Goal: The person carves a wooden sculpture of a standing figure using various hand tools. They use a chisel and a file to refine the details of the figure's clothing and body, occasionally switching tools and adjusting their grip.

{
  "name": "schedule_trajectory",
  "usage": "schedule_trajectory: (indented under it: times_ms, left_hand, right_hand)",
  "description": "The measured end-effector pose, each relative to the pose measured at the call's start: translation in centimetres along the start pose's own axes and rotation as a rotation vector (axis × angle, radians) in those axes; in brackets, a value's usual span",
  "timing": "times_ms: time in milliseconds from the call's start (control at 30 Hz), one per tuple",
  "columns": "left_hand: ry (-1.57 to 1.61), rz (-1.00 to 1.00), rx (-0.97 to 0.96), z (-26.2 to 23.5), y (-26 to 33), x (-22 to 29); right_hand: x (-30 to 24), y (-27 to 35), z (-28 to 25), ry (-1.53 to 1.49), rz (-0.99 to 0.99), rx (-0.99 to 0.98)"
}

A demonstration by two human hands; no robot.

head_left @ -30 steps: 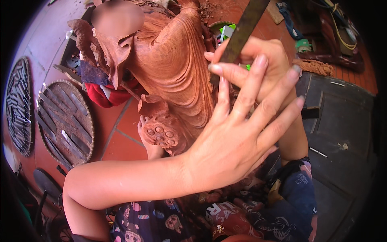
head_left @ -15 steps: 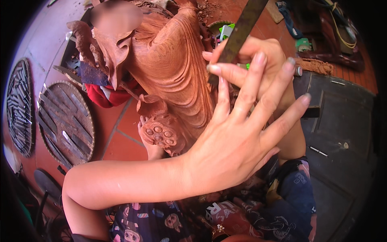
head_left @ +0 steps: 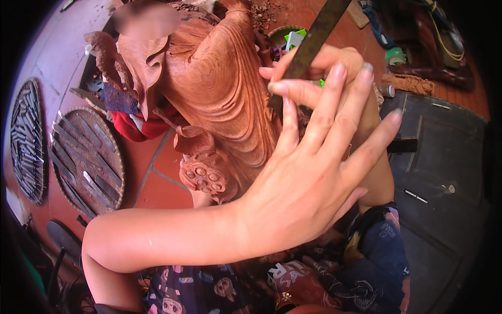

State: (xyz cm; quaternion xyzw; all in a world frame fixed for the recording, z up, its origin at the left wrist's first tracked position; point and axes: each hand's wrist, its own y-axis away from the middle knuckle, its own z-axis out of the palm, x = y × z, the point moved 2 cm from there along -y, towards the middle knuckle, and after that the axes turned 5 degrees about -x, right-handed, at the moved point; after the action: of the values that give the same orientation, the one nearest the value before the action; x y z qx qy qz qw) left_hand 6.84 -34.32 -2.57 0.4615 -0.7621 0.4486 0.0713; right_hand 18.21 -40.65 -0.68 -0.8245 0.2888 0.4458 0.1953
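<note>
A reddish-brown wooden carving (head_left: 214, 78) of a robed figure leans across the middle, with deep folds and a carved lotus pod (head_left: 205, 177) at its lower end. My right hand (head_left: 342, 57) grips a dark flat steel chisel (head_left: 318, 36), thumb pressed along the blade. The chisel slants down from the upper right, its lower end at the robe folds. Across the front lies my left hand (head_left: 303, 175), back upward and fingers spread. Its little finger reaches beside the blade; whether it touches cannot be told. My left hand hides part of my right hand and the carving's lower right.
Left on the red tile floor, a round woven tray (head_left: 120, 196) carries several flat chisels, and another tray (head_left: 43, 178) holds many more dark tools. A dark panel (head_left: 439, 225) with a small metal rod (head_left: 416, 196) lies right. Red cloth (head_left: 128, 128) sits beside the carving.
The carving has shifted slightly left in view, and the trays slightly right and down. My left middle finger has edged left. The right hand keeps its grip on the chisel.
</note>
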Motion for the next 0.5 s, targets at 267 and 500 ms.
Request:
schedule_trajectory:
  times_ms: [267,500]
  left_hand:
    - [0.313,-0.061,0.012,-1.3,-0.7,1.1]
    - [0.138,-0.054,-0.04,-0.7,-0.8,0.6]
  right_hand:
    - [-0.4,0.4,-0.4,0.004,0.011,0.015]
    - [0.2,0.3,-0.4,-0.019,-0.005,0.025]
